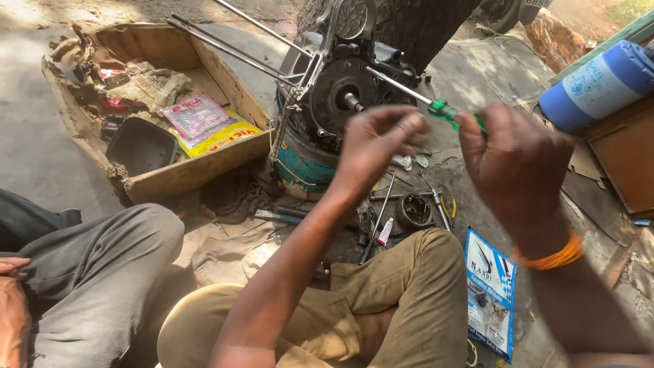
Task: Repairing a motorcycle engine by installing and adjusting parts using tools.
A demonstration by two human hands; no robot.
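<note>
A: Gripping a green-handled screwdriver (446, 112) in the right hand (518, 163), fingers curled tight round the handle, shaft running up-left to the engine assembly (344, 88).

B: And sitting where, that assembly?

A: Resting on a blue drum (303, 163), just in front of the knees. Left hand (375, 146) hovering beside the handle, fingertips bunched together; touching it or pinching some small part, impossible to tell through the blur.

B: Handling how, probably?

A: Judging the screwdriver light and stiff, plastic handle giving decent grip unless greasy; best taken at the handle, as now. Judging the engine heavy, rigid, likely oily; better steadied by its casing than lifted.

B: Counting what around?

A: Counting one screwdriver in hand, one engine, one drum, one wooden box (170, 174) at left, one blue packet (490, 293) by the right knee, one small tube (385, 232) among loose tools on the ground. Also seeing another person's grey-trousered leg (102, 272) at left.
</note>
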